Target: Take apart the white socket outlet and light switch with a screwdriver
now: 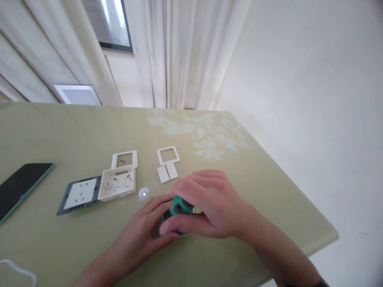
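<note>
Right now the right hand [209, 205] is wrapped around a green tool handle [179, 205], fingers curled over its top, pressing it down near the front middle of the table [60, 131]. The left hand [146, 227] lies flat and open beside it, fingertips steadying a small dark part [166, 216] that is mostly hidden under both hands. The handle looks stubby, rigid and light, with a rubbery cover that should grip well in the palm; holding it from above suits a downward push and twist. The part beneath seems thin plastic, likely light and liable to slide on the smooth cloth, so pinning its edges is sensible. Behind lie 1 white socket box [116, 183], 1 grey-framed socket plate [80, 195], 2 white frames [168, 155] and 2 rocker covers [167, 173].
</note>
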`<move>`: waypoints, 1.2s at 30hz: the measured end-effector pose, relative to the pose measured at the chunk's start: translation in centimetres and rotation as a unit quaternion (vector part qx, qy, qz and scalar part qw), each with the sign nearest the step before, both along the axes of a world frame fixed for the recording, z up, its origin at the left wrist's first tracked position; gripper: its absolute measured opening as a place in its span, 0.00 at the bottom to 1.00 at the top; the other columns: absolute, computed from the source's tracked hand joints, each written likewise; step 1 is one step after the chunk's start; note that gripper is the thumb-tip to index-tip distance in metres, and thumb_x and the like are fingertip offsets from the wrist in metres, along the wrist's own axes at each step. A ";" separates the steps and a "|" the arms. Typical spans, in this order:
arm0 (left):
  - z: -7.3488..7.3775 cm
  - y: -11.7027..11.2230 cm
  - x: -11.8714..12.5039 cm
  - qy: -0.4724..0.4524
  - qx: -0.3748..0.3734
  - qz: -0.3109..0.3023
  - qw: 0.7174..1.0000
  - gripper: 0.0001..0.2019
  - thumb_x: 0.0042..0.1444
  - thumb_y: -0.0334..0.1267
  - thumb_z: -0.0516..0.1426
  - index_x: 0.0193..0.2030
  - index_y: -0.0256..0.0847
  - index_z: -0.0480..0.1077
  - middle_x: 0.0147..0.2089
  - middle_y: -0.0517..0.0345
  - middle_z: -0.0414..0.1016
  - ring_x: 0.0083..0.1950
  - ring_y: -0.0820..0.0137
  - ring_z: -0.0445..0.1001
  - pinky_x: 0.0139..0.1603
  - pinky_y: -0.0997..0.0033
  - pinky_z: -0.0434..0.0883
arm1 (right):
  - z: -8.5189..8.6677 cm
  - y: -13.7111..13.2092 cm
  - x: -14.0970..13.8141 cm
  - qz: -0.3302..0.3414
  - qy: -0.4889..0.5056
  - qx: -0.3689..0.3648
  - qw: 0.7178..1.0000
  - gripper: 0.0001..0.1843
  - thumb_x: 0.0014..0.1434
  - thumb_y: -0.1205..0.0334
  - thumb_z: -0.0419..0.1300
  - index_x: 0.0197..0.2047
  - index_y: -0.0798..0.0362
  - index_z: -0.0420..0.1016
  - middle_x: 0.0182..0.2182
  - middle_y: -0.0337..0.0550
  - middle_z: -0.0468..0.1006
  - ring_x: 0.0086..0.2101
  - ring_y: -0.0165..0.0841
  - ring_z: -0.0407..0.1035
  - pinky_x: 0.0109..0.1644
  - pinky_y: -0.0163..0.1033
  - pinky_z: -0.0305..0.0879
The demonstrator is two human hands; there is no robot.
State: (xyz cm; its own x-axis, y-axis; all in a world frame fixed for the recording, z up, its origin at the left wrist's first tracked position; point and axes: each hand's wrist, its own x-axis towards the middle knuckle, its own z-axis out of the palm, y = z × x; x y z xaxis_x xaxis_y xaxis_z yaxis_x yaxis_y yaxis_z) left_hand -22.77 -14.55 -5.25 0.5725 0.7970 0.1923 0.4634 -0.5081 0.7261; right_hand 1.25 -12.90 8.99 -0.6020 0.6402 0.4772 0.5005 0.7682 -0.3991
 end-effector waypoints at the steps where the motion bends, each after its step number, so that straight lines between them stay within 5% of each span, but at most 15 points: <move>1: 0.0 0.0 -0.1 -0.003 0.000 -0.009 1.000 0.33 0.65 0.45 0.71 0.74 0.62 0.70 0.68 0.57 0.80 0.64 0.51 0.82 0.63 0.51 0.83 | 0.1 0.0 0.1 0.007 0.002 -0.020 1.000 0.13 0.79 0.51 0.60 0.45 0.50 0.74 0.33 0.37 0.79 0.33 0.33 0.72 0.40 0.38 0.66; 3: 0.0 0.0 -0.1 -0.008 0.002 -0.020 1.000 0.33 0.66 0.43 0.70 0.75 0.62 0.68 0.69 0.56 0.79 0.65 0.50 0.81 0.65 0.49 0.82 | 0.5 0.2 0.2 0.047 -0.008 -0.052 0.998 0.09 0.80 0.58 0.55 0.54 0.52 0.73 0.43 0.44 0.84 0.42 0.36 0.76 0.50 0.41 0.71; 5: 0.0 0.0 -0.1 -0.007 0.000 -0.020 1.000 0.31 0.66 0.41 0.69 0.74 0.63 0.69 0.69 0.58 0.79 0.65 0.50 0.81 0.65 0.49 0.82 | 0.7 0.2 0.2 0.071 -0.021 -0.051 0.996 0.15 0.78 0.63 0.52 0.63 0.53 0.69 0.50 0.50 0.83 0.49 0.39 0.75 0.57 0.45 0.72; 12: -0.3 0.0 -0.2 0.004 -0.015 -0.030 0.999 0.35 0.65 0.42 0.71 0.75 0.65 0.66 0.73 0.60 0.76 0.70 0.50 0.77 0.74 0.49 0.76 | -0.1 0.1 -0.4 -0.021 -0.007 0.025 0.999 0.08 0.78 0.56 0.60 0.46 0.50 0.76 0.31 0.36 0.80 0.30 0.32 0.71 0.37 0.37 0.65; 16: 0.1 0.0 0.0 -0.005 -0.024 -0.030 0.999 0.35 0.66 0.42 0.70 0.76 0.64 0.65 0.75 0.57 0.74 0.75 0.47 0.73 0.75 0.45 0.75 | 0.0 0.0 -0.4 0.053 0.009 0.012 0.998 0.16 0.72 0.64 0.56 0.59 0.54 0.77 0.38 0.42 0.82 0.36 0.35 0.73 0.41 0.40 0.72; 22: 0.7 0.0 0.4 -0.018 -0.021 -0.020 0.999 0.28 0.65 0.44 0.70 0.69 0.65 0.71 0.72 0.63 0.76 0.73 0.51 0.76 0.73 0.50 0.77 | 0.1 -0.1 -0.1 0.022 0.040 -0.021 0.999 0.24 0.75 0.50 0.68 0.67 0.53 0.77 0.46 0.45 0.77 0.44 0.35 0.74 0.48 0.38 0.76; 30: 0.4 0.2 0.0 -0.009 -0.019 -0.022 1.000 0.25 0.66 0.43 0.69 0.69 0.60 0.74 0.72 0.57 0.77 0.73 0.48 0.76 0.70 0.48 0.79 | 0.8 -0.3 0.5 0.100 0.047 -0.110 0.988 0.34 0.76 0.71 0.59 0.81 0.55 0.58 0.60 0.52 0.81 0.58 0.38 0.75 0.67 0.45 0.74; 36: 0.4 0.1 0.0 -0.019 -0.021 -0.008 1.000 0.29 0.63 0.43 0.72 0.70 0.61 0.75 0.70 0.61 0.80 0.71 0.49 0.79 0.72 0.52 0.78 | -0.1 0.8 0.6 0.044 0.092 -0.010 0.995 0.26 0.73 0.54 0.71 0.70 0.53 0.78 0.50 0.46 0.77 0.47 0.33 0.75 0.54 0.37 0.78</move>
State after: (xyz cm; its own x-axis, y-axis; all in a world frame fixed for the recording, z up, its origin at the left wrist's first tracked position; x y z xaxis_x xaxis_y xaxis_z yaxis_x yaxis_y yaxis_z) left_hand -22.78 -14.43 -4.87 0.5778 0.7960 0.1804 0.4268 -0.4830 0.7646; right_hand 1.82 -12.07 8.88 -0.5596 0.5995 0.5722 0.3488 0.7967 -0.4935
